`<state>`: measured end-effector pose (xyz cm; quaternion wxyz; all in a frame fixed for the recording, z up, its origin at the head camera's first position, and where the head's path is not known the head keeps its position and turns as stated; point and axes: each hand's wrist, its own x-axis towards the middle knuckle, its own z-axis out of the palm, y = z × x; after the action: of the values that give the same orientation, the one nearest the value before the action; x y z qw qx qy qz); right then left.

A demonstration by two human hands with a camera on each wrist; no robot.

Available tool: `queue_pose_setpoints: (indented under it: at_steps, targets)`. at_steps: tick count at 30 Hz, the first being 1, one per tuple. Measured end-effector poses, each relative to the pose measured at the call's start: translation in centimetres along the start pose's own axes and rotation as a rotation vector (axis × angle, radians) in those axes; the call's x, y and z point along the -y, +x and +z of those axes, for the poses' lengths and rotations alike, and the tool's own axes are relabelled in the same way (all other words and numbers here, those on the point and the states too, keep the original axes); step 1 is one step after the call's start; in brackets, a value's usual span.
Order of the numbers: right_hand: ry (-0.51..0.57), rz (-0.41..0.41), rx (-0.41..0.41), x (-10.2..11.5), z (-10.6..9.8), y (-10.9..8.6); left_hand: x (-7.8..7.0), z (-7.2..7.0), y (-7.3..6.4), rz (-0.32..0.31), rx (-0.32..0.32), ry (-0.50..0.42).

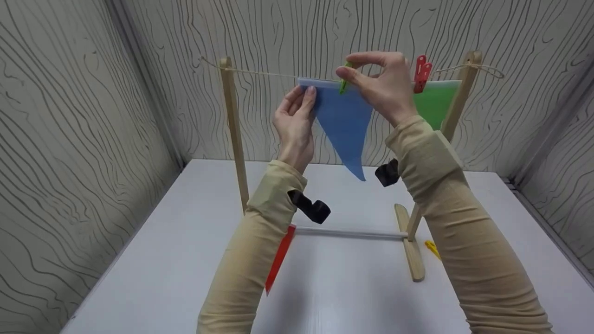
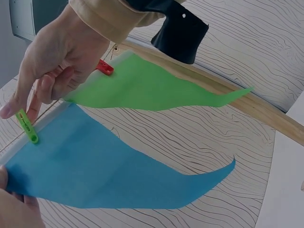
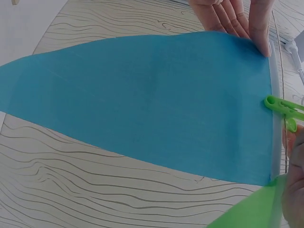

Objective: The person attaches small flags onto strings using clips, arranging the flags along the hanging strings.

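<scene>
A blue pennant (image 1: 345,118) with a whitish top edge hangs at the string (image 1: 264,73), its tip curling downward. My left hand (image 1: 297,120) pinches its upper left corner between thumb and fingers. At the middle of the top edge sits a green clothespin (image 2: 27,127), its jaws over the edge. Thumb and index finger of my right hand (image 1: 383,83) pinch the clothespin's upper end. Beside the right hand, a red clothespin (image 1: 421,74) clips a green pennant (image 2: 152,85) to the string. In the right wrist view the green clothespin (image 3: 284,107) straddles edge and string.
Two wooden posts, left (image 1: 235,134) and right (image 1: 464,99), carry the string. A white rod (image 1: 352,232) runs low to the right wooden foot (image 1: 410,250). On the white table (image 1: 185,232) lie a red pennant (image 1: 280,257), partly behind the left sleeve, and a yellow clothespin (image 1: 432,249).
</scene>
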<state>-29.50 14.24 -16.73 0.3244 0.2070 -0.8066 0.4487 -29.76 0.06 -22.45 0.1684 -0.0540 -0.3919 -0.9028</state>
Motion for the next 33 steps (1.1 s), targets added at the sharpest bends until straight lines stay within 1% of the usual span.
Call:
queue_pose_setpoints:
  at_steps: [7,14,18,26,33]
  targets:
    - [-0.003,0.004,0.000,-0.2,0.1,-0.1,0.0,-0.1,0.0,-0.006,0.005,0.026]
    - [-0.004,0.012,0.007,-0.3,0.2,-0.1,0.0,-0.3,0.0,0.006,0.013,0.024]
    - [0.006,0.011,0.004,-0.3,0.1,-0.1,0.0,-0.4,0.1,0.006,0.004,0.024]
    - [0.018,-0.024,-0.024,-0.5,0.2,-0.3,-0.1,-0.9,0.2,-0.001,0.016,0.036]
    - [0.052,-0.059,-0.061,-0.7,0.2,-0.6,0.0,-1.3,0.3,0.012,0.036,0.051]
